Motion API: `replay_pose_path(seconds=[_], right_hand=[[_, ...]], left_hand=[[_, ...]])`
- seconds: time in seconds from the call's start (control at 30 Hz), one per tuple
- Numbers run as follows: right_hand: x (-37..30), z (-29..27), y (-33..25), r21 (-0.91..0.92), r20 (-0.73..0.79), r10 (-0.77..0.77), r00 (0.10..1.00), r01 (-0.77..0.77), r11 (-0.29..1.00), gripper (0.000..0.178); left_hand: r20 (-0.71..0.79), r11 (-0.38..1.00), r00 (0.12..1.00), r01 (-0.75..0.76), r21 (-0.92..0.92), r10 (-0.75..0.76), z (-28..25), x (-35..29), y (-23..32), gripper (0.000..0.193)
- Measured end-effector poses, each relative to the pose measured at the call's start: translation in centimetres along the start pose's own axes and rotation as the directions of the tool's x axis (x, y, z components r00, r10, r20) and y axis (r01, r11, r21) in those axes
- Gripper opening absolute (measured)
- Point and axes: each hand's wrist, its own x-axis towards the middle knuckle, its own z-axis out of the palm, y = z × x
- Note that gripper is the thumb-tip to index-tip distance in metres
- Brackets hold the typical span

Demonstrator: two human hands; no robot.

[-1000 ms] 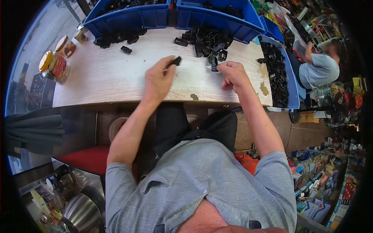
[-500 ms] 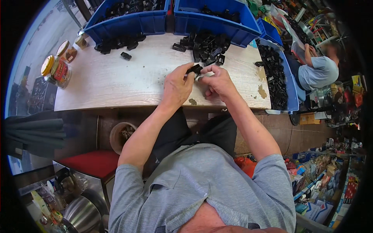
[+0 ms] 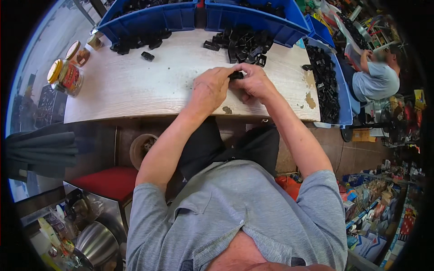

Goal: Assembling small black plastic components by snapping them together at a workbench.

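Between my two hands, just above the front part of the white table (image 3: 135, 86), is a small black plastic part (image 3: 236, 75). My left hand (image 3: 212, 86) has its fingers closed on the part's left side. From the other side, my right hand (image 3: 256, 83) pinches the same part, thumb and forefinger at its edge. Fingers cover much of the part, so its exact kind cannot be made out. Beyond my hands lies a heap of similar black parts (image 3: 244, 46). A single black part (image 3: 147, 56) rests apart, to the left, near a smaller group (image 3: 155, 44).
Two blue bins (image 3: 149, 20) (image 3: 257, 22) of black parts line the table's far edge. Another blue bin (image 3: 342, 90) full of them stands at the right. Jars (image 3: 71, 80) sit on the left. A person in a grey shirt (image 3: 375, 81) works farther right.
My hands have come closer together around the black part, and the right fingers now close on it. The whole view has shifted slightly.
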Motion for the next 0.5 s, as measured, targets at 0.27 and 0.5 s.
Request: replay_pose_path(seconds=[0.27, 0.5], right_hand=[[0.5, -0.1, 0.9, -0.030, -0.036, -0.008, 0.999, 0.007, 1.000, 0.026], [0.3, -0.2, 0.7, -0.045, -0.050, 0.034, 0.998, -0.037, 0.998, 0.034]], left_hand=[[0.062, 0.984, 0.987, -0.156, 0.090, 0.150, 0.6, 0.6, -0.6, 0.024], [0.065, 0.982, 0.985, -0.167, 0.087, 0.161, 0.3, 0.9, -0.5, 0.028]])
